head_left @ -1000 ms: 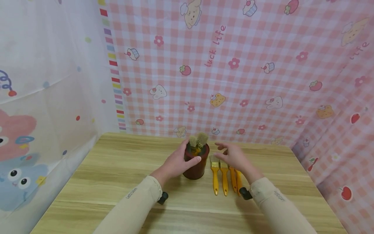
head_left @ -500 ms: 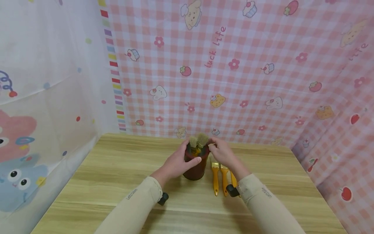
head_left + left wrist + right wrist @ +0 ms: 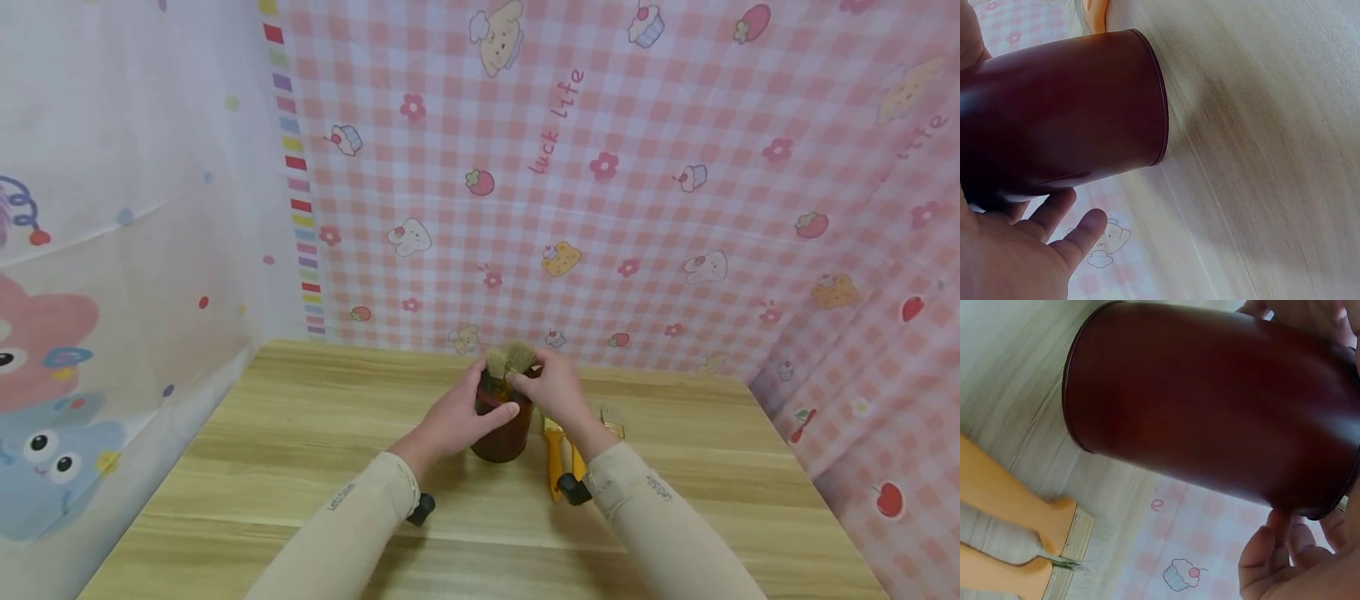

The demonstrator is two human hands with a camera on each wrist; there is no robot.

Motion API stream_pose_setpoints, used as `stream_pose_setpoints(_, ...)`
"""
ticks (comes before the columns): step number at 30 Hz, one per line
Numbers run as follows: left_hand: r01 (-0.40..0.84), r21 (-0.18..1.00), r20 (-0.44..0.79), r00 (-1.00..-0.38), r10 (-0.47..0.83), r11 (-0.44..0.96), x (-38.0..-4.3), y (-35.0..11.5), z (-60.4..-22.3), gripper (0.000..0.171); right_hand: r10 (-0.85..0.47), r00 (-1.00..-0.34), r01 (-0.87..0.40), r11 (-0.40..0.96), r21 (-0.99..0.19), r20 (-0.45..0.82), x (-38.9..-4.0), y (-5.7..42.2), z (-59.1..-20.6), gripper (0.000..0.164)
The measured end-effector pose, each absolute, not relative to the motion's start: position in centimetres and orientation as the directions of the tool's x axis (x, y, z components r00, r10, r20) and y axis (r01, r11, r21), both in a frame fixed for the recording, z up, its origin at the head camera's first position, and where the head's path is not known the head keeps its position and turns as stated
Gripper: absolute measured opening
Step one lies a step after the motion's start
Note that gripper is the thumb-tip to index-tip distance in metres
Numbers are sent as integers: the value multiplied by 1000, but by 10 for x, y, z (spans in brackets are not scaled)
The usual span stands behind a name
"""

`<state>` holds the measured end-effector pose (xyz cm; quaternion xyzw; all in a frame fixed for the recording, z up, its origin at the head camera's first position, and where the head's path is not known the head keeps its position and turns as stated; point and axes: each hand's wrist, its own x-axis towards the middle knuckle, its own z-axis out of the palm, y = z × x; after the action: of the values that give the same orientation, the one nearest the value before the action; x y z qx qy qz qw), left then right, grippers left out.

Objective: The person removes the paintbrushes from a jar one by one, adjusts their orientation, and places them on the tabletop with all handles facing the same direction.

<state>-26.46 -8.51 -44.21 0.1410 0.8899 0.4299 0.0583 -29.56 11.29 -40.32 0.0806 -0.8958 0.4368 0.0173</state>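
Note:
A dark red cylindrical cup [image 3: 504, 437] stands upright on the table, two paintbrushes in it with their pale bristles [image 3: 496, 363] upward. Around its left side curls my left hand [image 3: 450, 421], thumb across the front; the left wrist view shows several fingers of that hand [image 3: 1022, 250] beside the cup wall [image 3: 1072, 112]. At the cup's mouth, my right hand [image 3: 558, 390] pinches the right-hand paintbrush [image 3: 519, 357] just below its bristles. Other fingers of the right hand [image 3: 1310, 562] bend close to the cup's rim in the right wrist view. The brush handles are hidden inside the cup.
Several orange-handled paintbrushes [image 3: 553, 458] lie on the wooden table [image 3: 337, 392] to the right of the cup, partly under my right forearm. A pink checked cloth [image 3: 600, 208] hangs behind the table; a white patterned cloth [image 3: 150, 250] hangs at left.
My right hand has moved left from above the lying paintbrushes to the cup's mouth, and its thumb now meets the right-hand brush. My left hand stays on the cup.

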Motion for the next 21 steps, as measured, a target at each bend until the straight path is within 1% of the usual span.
stream_pose_setpoints(3, 203, 783, 17, -952, 307, 587, -264, -85, -443, 106, -125, -984, -174, 581, -795, 125, -295, 114, -401, 19)
stream_pose_setpoints(6, 204, 790, 21, -952, 307, 578, -264, -85, -442, 102, -142, -976, -217, 506, -835, 168, -296, 118, -391, 19)
stream_pose_setpoints(9, 207, 791, 31, -953, 301, 575, -264, -85, -441, 99, -142, -966, -257, 424, -869, 217, -296, 127, -373, 31)
stream_pose_setpoints(11, 205, 788, 29, -954, 297, 581, -264, -86, -441, 100, -118, -959, -282, 391, -876, 256, -297, 134, -360, 40)
stream_pose_setpoints(15, 198, 789, 25, -956, 292, 581, -264, -86, -441, 99, -2, -955, -275, 387, -880, 298, -296, 158, -337, 65)
stream_pose_setpoints(17, 201, 790, 32, -957, 290, 579, -263, -86, -441, 98, 60, -949, -262, 397, -880, 310, -293, 175, -327, 73)
stream_pose_setpoints(21, 212, 785, 43, -956, 291, 582, -263, -86, -441, 98, 122, -926, -271, 445, -854, 357, -288, 215, -320, 75)
